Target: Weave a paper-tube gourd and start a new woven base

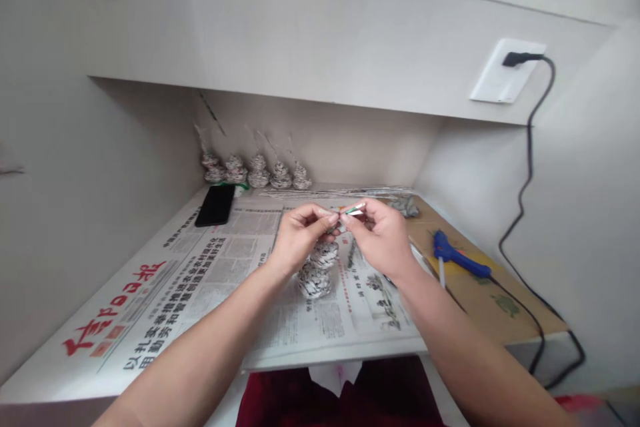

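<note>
My left hand (303,232) and my right hand (379,235) meet above the middle of the table, thumbs and fingertips pinched close together. Between them is a thin rolled paper strip (355,209), whitish with some green, its end poking out past my right thumb. Just below my left hand a gourd-shaped coil of newspaper (317,275) leans at a slight tilt, wide at the bottom and narrower above. My fingers cover its top, so I cannot see how the strip joins it.
Several similar paper gourds (259,172) line the back wall, beside a black phone (215,205). Long paper strips (340,193) lie along the back. Newspaper (200,280) covers the table. At right, a blue glue gun (459,257) rests on cardboard (520,300); a black cord (528,167) hangs from the socket.
</note>
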A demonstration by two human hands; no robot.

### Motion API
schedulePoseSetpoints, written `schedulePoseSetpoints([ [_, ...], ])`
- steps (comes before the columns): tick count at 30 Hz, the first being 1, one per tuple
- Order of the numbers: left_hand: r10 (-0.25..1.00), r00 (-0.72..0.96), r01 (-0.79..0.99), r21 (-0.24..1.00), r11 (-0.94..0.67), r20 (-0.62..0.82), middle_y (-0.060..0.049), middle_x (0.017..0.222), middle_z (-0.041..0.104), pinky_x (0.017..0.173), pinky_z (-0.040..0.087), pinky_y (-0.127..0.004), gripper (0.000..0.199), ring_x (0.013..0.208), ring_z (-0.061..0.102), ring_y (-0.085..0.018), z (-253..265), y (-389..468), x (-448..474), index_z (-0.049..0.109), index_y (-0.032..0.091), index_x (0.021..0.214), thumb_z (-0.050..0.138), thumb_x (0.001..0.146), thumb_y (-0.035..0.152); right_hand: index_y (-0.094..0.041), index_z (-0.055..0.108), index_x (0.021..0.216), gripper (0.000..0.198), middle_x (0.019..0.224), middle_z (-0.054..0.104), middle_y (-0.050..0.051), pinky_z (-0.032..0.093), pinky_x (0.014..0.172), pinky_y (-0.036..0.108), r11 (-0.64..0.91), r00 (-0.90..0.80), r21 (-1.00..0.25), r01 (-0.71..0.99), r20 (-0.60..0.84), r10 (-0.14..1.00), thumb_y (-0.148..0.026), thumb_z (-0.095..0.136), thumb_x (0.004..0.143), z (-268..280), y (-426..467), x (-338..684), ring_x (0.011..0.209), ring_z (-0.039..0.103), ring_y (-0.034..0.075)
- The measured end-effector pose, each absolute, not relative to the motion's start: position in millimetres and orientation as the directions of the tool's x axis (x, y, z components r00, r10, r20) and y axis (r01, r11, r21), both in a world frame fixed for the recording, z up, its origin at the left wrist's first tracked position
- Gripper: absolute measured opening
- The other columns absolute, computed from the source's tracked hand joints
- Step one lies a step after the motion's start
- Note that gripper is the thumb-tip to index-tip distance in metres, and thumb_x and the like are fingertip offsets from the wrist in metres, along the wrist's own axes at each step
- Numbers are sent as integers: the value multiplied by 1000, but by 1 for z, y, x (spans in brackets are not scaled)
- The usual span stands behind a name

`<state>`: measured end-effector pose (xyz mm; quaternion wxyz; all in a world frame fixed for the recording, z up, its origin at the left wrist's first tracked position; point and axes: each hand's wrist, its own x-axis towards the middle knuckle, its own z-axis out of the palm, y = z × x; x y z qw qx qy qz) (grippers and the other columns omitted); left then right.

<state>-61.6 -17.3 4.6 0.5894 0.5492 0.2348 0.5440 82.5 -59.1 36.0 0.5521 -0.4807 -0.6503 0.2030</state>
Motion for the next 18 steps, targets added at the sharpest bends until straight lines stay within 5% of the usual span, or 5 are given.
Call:
schedulePoseSetpoints([
  [3, 908, 248, -338, 908, -245, 338, -3, 67, 70, 55, 52, -20, 24, 60, 64, -12, 7, -20, -62, 70, 14, 75, 78, 69, 35, -19, 65, 81, 7, 78, 70, 3, 50, 67, 28, 459, 84, -750, 477, 559, 825, -26, 63, 81, 40, -63, 81, 72, 65, 16],
  [14, 906, 236, -309, 911, -274, 352, -2, 67, 68, 57, 54, -22, 23, 59, 63, -12, 7, -25, -60, 69, 14, 71, 80, 66, 34, -19, 66, 83, 15, 81, 70, 3, 52, 68, 29, 457, 75, -861, 224, 483, 873, -33, 69, 78, 28, -69, 90, 73, 64, 16],
  [18, 886, 294, -341, 905, -253, 359, -2, 64, 66, 55, 51, -20, 23, 57, 60, -9, 7, -22, -61, 66, 14, 70, 78, 69, 34, -21, 67, 91, 18, 90, 71, 5, 51, 73, 31, 422, 61, -789, 447, 498, 865, -36, 64, 82, 23, -72, 111, 81, 65, 19],
])
